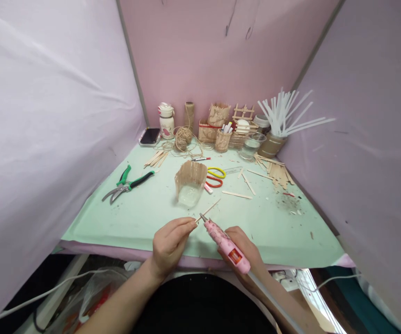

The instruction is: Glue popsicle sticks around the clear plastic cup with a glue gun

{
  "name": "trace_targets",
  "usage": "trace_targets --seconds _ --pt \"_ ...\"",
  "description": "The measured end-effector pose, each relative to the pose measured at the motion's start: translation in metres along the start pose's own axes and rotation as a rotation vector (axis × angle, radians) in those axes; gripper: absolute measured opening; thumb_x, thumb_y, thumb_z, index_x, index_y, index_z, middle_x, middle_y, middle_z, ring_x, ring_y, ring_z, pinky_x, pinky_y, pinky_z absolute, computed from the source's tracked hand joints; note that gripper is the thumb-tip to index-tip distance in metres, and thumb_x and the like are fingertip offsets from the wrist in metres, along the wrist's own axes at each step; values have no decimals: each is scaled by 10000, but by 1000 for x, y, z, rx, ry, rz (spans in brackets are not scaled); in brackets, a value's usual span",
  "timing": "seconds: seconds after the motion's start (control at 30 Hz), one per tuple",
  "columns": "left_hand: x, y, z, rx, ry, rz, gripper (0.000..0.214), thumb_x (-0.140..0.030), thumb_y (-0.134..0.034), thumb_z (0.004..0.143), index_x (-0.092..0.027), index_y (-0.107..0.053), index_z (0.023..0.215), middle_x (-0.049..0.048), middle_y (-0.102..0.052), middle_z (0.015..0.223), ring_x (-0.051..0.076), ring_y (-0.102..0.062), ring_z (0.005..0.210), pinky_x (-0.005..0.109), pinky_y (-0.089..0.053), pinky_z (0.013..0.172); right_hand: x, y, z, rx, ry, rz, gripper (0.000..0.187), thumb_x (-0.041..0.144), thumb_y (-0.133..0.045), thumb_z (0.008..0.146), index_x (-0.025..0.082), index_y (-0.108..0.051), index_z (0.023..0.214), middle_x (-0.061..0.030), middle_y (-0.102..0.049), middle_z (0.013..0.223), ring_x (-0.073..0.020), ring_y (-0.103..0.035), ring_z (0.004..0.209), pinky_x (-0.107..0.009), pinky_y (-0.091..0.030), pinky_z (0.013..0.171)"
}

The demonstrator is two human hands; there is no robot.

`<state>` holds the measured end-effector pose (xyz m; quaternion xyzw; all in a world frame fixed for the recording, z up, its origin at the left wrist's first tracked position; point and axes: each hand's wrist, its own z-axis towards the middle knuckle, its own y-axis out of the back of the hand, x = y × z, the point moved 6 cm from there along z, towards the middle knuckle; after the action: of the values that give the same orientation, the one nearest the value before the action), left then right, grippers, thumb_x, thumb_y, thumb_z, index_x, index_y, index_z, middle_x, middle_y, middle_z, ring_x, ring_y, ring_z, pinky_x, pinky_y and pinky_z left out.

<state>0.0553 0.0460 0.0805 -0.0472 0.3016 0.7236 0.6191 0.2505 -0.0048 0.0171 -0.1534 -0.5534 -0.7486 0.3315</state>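
Near the table's front edge my left hand (172,239) pinches a thin wooden craft stick (211,208), which points up and to the right. My right hand (244,248) is wrapped round a pink hot glue gun (226,243) with a white glue stick (270,294) trailing from its back end. The gun's metal nozzle meets the stick close to my left fingertips; whether it touches, I cannot tell. Just beyond my hands stands a clear cup (190,195) partly covered with craft sticks along its back and side.
Green-handled pruning shears (127,185) lie left; scissors (216,177) and loose craft sticks (237,195) lie right of the cup. Along the back stand a bottle (166,123), twine (182,138), a water cup (251,147) and a pot of white glue sticks (271,146). A phone (149,136) lies back left.
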Motion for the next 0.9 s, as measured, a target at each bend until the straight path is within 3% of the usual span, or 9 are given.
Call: trace_targets --seconds 0.17,0.37,0.63,0.8,0.9 --pt "1 0 -1 2 18 -23 357 7 -591 834 -212 -699 1094 67 -751 992 159 -718 917 251 -595 802 5 12 0 -77 -76 30 142 262 -490 921 224 -602 998 -57 -643 922 -175 -629 791 -253 -511 662" --pt "2 -3 -2 -1 29 -38 327 -11 -590 845 -205 -703 1082 69 -752 995 164 -718 927 264 -599 815 8 -3 0 -31 80 60 139 235 -511 887 215 -609 985 -54 -635 883 -176 -636 790 -253 -524 659" --pt "-1 -2 -1 10 4 13 295 -36 -572 868 -207 -694 1075 71 -751 973 158 -718 901 253 -598 788 8 11 0 -78 -29 11 116 261 -499 919 214 -599 956 -46 -629 896 -166 -628 778 -241 -508 647" --pt "-2 -4 -3 41 -56 35 340 -35 -551 874 -199 -672 1146 93 -740 1018 169 -708 946 269 -591 820 15 7 1 -3 21 72 98 287 -537 890 232 -604 936 -34 -618 846 -167 -613 759 -240 -504 627" --pt "-3 -3 -3 55 -81 31 342 -52 -526 888 -201 -667 1161 98 -740 1017 175 -709 942 276 -592 811 21 15 2 -45 -68 121 127 297 -485 935 228 -586 969 -45 -608 878 -170 -598 773 -265 -504 666"
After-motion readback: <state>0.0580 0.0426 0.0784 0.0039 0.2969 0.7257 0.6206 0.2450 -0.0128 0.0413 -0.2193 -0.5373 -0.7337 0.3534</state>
